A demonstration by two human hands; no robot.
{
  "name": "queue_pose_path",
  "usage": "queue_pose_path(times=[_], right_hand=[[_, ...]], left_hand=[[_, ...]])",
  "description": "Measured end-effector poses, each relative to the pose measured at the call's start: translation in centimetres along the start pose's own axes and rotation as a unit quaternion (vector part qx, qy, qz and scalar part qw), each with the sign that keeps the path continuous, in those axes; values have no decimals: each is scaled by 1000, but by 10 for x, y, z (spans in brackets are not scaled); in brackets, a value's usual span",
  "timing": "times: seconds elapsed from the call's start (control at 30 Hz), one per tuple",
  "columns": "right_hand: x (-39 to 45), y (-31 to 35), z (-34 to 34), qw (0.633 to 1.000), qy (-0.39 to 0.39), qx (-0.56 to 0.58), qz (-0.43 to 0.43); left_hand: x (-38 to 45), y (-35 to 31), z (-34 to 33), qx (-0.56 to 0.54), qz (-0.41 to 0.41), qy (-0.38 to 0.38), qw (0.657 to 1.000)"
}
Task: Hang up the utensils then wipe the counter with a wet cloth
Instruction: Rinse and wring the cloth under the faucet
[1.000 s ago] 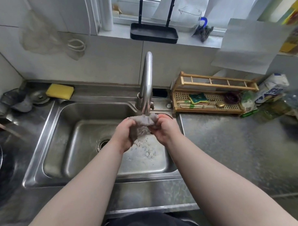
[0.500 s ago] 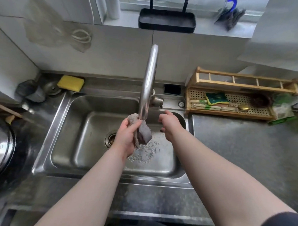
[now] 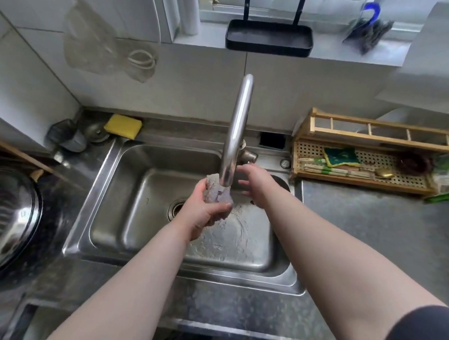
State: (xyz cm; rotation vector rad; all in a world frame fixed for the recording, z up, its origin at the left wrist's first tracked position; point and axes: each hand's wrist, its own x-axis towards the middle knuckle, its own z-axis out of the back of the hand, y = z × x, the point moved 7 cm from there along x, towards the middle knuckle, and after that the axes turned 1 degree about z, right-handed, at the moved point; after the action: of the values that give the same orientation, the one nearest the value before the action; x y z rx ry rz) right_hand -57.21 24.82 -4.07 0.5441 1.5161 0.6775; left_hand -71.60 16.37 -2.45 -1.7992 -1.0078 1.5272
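Under the curved steel tap [image 3: 236, 134], the left hand [image 3: 204, 215] is gripping a bunched, nubbly grey cloth [image 3: 216, 192] in running water while the right hand [image 3: 256, 186] is hovering beside the spout, fingers spread and empty, so wetting is underway and, I judge, wiping the speckled counter [image 3: 381, 226] is still waiting.

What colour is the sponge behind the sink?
Yellow: the sponge shows in the head view, left of the tap.
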Motion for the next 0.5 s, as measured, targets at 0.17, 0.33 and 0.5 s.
queue_pose_path(times=[0.17, 0.33, 0.5], right_hand=[[-17, -48, -19, 980, 133, 25, -149], [-59, -40, -42, 930, 339, 17, -140], [-83, -24, -47, 891, 437, -4, -123]], left_hand=[[-9, -30, 3, 350, -130, 10, 928], [-24, -45, -7, 654, -242, 72, 713], [-38, -63, -12, 709, -307, 140, 619]])
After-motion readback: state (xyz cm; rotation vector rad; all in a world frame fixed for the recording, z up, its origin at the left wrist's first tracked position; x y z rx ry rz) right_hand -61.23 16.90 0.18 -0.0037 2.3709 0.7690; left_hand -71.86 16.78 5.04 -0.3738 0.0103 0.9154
